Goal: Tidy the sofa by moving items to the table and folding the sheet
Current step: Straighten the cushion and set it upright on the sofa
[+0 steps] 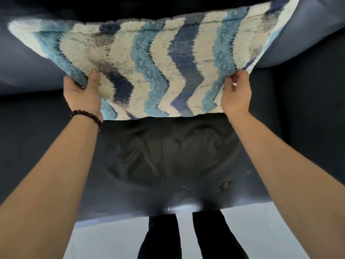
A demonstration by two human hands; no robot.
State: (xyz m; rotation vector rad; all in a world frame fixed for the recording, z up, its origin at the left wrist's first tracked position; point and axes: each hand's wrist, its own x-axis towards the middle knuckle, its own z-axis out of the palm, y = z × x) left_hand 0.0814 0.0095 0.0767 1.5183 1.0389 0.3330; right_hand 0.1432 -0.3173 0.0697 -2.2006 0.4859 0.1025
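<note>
Left thumb (94, 79) pressed flat on top of the pile, remaining fingers tucked under the corner, clamped tight on the shaggy white sheet with wavy light-blue and navy stripes (149, 68). Right fingertips (233, 79) pinched together on the opposite near corner, cloth caught between them. Left hand (84, 94), beaded dark bracelet (85, 116) at the wrist, and right hand (237, 94) level with each other, equally close to the work. Sheet held up off the seat, stretched side to side between the two grips, long axis running left to right, far edge hanging away toward the backrest of the dark blue-black leather sofa (168, 165). Folded, by the look of it, at least once already. Seat cushion below bare except for scuffed patches near its front right edge. Plenty of open room there for laying down and doubling over: probably near corners carried forward to meet the far edge. Front edge of seat close to dark-trousered legs (196, 236), pale floor (270, 230) beyond. Table out of view.
</note>
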